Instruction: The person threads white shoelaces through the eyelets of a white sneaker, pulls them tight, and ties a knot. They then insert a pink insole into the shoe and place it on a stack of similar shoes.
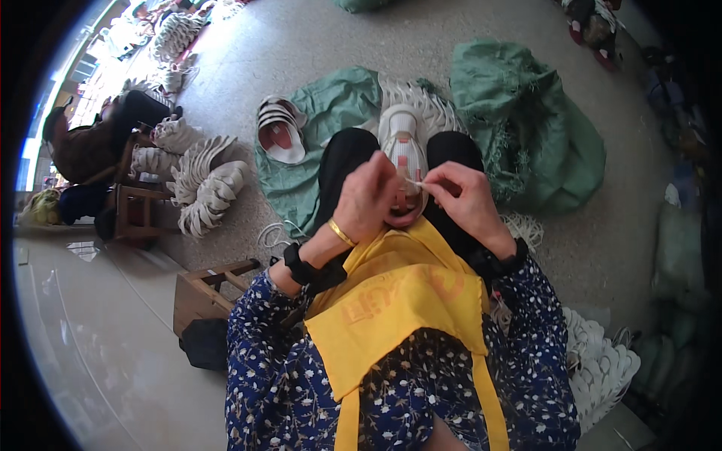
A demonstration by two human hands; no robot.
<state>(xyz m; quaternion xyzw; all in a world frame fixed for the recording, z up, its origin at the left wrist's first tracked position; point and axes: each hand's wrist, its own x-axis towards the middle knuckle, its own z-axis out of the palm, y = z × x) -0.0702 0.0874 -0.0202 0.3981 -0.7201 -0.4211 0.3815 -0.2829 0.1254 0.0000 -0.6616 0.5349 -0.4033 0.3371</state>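
Observation:
A white shoe [401, 126] with pink parts is between my knees, its toe pointing away from me and its opening toward me. My right hand [468, 207] pinches a thin white shoelace [413, 181] between thumb and forefinger, just above the shoe's opening. Across from it, my left hand [365, 199] is closed, its fingers curled round the other stretch of the lace over the shoe's left side. The left fingertips are partly hidden by the hand itself. A yellow apron [398, 301] covers my lap below both hands.
A green sack [526, 128] lies at the right, and green cloth [342, 94] at the left carries stacked white shoes [280, 131]. More shoe stacks [207, 184] lie further left. A wooden stool [203, 297] and another person [83, 146] are at the left. White shoe parts [598, 361] lie at my right.

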